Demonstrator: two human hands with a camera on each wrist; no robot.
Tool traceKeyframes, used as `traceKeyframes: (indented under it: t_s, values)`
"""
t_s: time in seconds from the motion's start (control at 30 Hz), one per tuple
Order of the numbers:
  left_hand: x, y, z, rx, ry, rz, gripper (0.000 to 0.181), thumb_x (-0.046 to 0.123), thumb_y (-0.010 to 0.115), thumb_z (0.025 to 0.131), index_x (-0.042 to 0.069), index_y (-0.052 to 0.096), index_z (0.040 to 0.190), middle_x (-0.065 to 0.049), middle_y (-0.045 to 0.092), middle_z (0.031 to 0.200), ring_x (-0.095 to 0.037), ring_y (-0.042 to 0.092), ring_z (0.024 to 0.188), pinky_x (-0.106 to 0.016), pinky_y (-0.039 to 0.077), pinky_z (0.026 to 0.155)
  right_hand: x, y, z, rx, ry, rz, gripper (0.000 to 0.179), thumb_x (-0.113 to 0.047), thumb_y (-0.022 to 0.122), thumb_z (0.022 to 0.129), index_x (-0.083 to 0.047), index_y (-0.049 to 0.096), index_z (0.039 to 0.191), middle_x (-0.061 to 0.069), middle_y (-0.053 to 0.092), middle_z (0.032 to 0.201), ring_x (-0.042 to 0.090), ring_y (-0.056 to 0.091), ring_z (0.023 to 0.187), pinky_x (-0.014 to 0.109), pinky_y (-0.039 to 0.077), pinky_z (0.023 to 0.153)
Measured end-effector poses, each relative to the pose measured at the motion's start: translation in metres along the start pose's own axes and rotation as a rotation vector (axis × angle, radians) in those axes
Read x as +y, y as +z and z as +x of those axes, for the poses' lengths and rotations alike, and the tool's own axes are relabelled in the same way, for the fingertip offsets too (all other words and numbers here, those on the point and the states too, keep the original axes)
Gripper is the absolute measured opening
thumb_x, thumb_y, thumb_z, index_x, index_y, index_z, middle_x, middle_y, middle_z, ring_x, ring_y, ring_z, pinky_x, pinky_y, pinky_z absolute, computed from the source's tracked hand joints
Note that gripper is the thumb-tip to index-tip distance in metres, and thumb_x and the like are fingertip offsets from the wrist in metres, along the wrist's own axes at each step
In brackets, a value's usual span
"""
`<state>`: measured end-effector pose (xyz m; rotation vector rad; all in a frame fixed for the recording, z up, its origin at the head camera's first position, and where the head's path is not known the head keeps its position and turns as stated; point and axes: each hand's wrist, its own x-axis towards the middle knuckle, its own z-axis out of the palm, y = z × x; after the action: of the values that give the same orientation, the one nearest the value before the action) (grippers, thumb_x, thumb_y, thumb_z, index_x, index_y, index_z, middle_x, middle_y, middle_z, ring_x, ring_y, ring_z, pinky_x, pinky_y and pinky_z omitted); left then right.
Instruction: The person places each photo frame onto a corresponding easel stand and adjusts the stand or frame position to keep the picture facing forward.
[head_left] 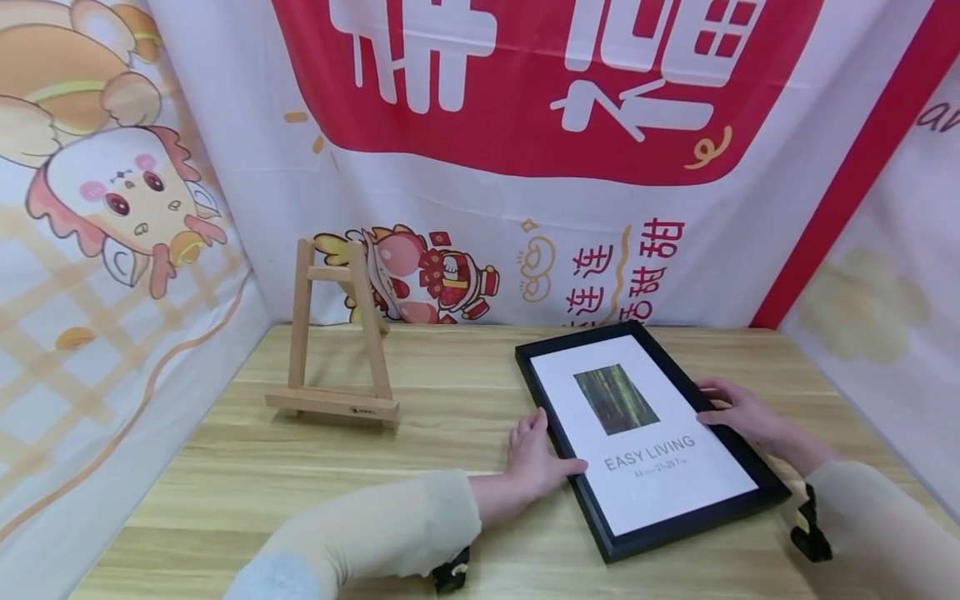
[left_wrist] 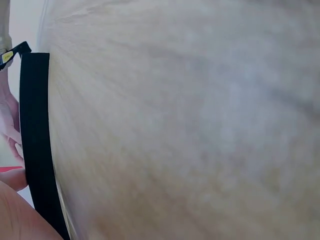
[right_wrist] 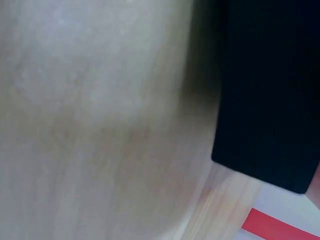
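Observation:
A black picture frame [head_left: 651, 446] lies face up at a slant on the right half of the table, its white insert reading "EASY LIVING" below a small dark picture. My left hand [head_left: 531, 458] grips its left side, thumb over the front border and fingers along the outer edge. On the opposite side my right hand [head_left: 750, 415] holds the border, thumb on top; its other fingertips are partly hidden. Both wrist views show the frame's dark side close up, without telling whether it touches the table. A small wooden easel [head_left: 333, 403] stands upright to the left, apart from both hands.
The wood-grain table [head_left: 442, 383] runs back to a printed cloth backdrop [head_left: 495, 200] with red and white lettering. Printed cloth also hangs along the left side [head_left: 150, 350] and the right side [head_left: 862, 250].

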<state>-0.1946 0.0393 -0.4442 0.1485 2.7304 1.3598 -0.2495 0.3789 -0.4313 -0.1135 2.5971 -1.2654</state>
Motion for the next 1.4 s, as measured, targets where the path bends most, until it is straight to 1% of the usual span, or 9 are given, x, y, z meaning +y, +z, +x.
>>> traceKeyframes:
  t_s: [0.23, 0.4, 0.57, 0.73, 0.93, 1.03, 1.17, 1.3, 1.4]
  values:
    - [-0.001, -0.005, -0.001, 0.015, 0.008, -0.120, 0.101, 0.016, 0.085, 0.071, -0.002, 0.026, 0.151, -0.027, 0.038, 0.144, -0.042, 0.036, 0.131, -0.048, 0.034, 0.108, -0.007, 0.004, -0.007, 0.014, 0.010, 0.013, 0.064, -0.017, 0.067, 0.092, 0.004, 0.033, 0.142, 0.038, 0.031, 0.141, 0.053, 0.031, 0.126, 0.067, 0.034, 0.098]
    - [-0.003, -0.012, 0.001, 0.000, 0.047, -0.327, 0.102, -0.003, 0.079, 0.072, 0.000, 0.018, 0.153, -0.019, 0.056, 0.121, -0.028, 0.058, 0.100, -0.036, 0.052, 0.087, -0.016, 0.004, -0.010, 0.049, -0.026, 0.055, 0.065, -0.019, 0.066, 0.093, 0.003, 0.030, 0.143, 0.036, 0.031, 0.140, 0.052, 0.032, 0.124, 0.067, 0.038, 0.095]
    - [-0.006, -0.025, 0.006, -0.015, 0.066, -0.425, 0.103, -0.011, 0.072, 0.075, 0.011, 0.013, 0.156, -0.010, 0.053, 0.112, -0.015, 0.055, 0.078, -0.025, 0.054, 0.067, -0.030, 0.005, -0.013, 0.059, -0.061, 0.113, 0.059, -0.018, 0.060, 0.097, 0.002, 0.029, 0.143, 0.036, 0.030, 0.141, 0.051, 0.033, 0.124, 0.055, 0.047, 0.087]
    - [-0.008, -0.047, 0.010, -0.024, 0.104, -0.448, 0.104, -0.012, 0.070, 0.078, 0.021, 0.010, 0.157, -0.012, 0.052, 0.116, -0.019, 0.058, 0.083, -0.027, 0.056, 0.070, -0.050, 0.008, -0.018, 0.101, -0.122, 0.188, 0.055, -0.016, 0.056, 0.099, 0.002, 0.027, 0.142, 0.035, 0.027, 0.144, 0.049, 0.031, 0.127, 0.044, 0.048, 0.084]
    - [-0.015, -0.080, 0.015, -0.042, 0.220, -0.428, 0.102, -0.010, 0.068, 0.082, 0.024, 0.008, 0.157, -0.014, 0.051, 0.124, -0.023, 0.060, 0.092, -0.030, 0.056, 0.079, -0.077, 0.019, -0.023, 0.151, -0.124, 0.262, 0.065, -0.022, 0.061, 0.097, -0.003, 0.023, 0.147, 0.031, 0.026, 0.148, 0.048, 0.027, 0.133, 0.064, 0.039, 0.096]
    - [-0.021, -0.096, 0.017, -0.036, 0.302, -0.417, 0.101, -0.012, 0.067, 0.082, 0.023, 0.008, 0.157, -0.015, 0.051, 0.121, -0.026, 0.060, 0.091, -0.033, 0.055, 0.082, -0.087, 0.027, -0.024, 0.169, -0.134, 0.289, 0.067, -0.023, 0.062, 0.097, -0.005, 0.023, 0.149, 0.029, 0.028, 0.149, 0.046, 0.029, 0.134, 0.066, 0.036, 0.100]
    - [-0.029, -0.117, 0.015, -0.016, 0.366, -0.395, 0.102, -0.015, 0.066, 0.080, 0.021, 0.008, 0.157, -0.016, 0.050, 0.125, -0.027, 0.061, 0.090, -0.035, 0.056, 0.081, -0.099, 0.041, -0.026, 0.187, -0.174, 0.301, 0.065, -0.024, 0.063, 0.096, -0.006, 0.026, 0.148, 0.027, 0.035, 0.146, 0.042, 0.042, 0.127, 0.051, 0.046, 0.098]
    - [-0.036, -0.139, 0.009, -0.007, 0.350, -0.359, 0.103, -0.014, 0.067, 0.082, 0.025, 0.009, 0.157, -0.014, 0.047, 0.137, -0.027, 0.063, 0.093, -0.034, 0.057, 0.080, -0.113, 0.057, -0.027, 0.212, -0.215, 0.324, 0.063, -0.023, 0.064, 0.095, -0.007, 0.030, 0.146, 0.025, 0.038, 0.144, 0.041, 0.049, 0.122, 0.032, 0.053, 0.089]
    - [-0.041, -0.155, 0.004, -0.015, 0.332, -0.342, 0.102, -0.012, 0.067, 0.083, 0.029, 0.010, 0.157, -0.014, 0.045, 0.140, -0.027, 0.063, 0.095, -0.035, 0.057, 0.081, -0.122, 0.071, -0.027, 0.242, -0.242, 0.373, 0.060, -0.016, 0.065, 0.095, -0.005, 0.033, 0.144, 0.026, 0.041, 0.141, 0.040, 0.052, 0.119, 0.027, 0.053, 0.086]
